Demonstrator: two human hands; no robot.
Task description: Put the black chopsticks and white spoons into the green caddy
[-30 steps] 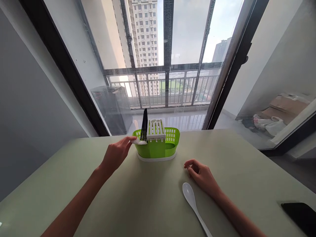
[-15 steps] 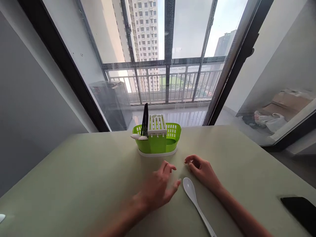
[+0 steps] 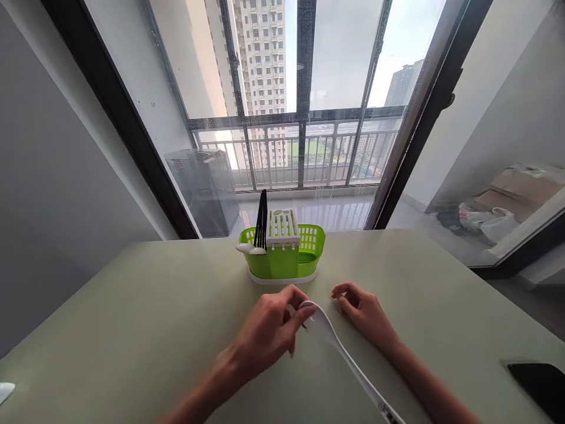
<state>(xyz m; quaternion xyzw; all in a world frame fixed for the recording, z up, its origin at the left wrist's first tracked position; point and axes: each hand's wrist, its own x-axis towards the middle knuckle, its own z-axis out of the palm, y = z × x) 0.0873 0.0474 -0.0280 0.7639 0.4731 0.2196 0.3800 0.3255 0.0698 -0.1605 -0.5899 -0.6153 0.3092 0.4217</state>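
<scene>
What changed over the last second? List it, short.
The left hand left the green caddy, came back across the table and closed its grip on the bowl of the white spoon, tipping it up. The right hand stayed resting beside it; caddy and phone unmoved.

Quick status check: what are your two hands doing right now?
Left hand gripping white spoon by its bowl. Right hand resting on table, empty. Green caddy ahead, path unobstructed.

A high-rise flat: the pale green tabletop [image 3: 132, 306] stands by tall balcony windows [image 3: 304, 88] facing apartment towers [image 3: 260, 76], with a green cutlery caddy [image 3: 282, 253] on it.
</scene>
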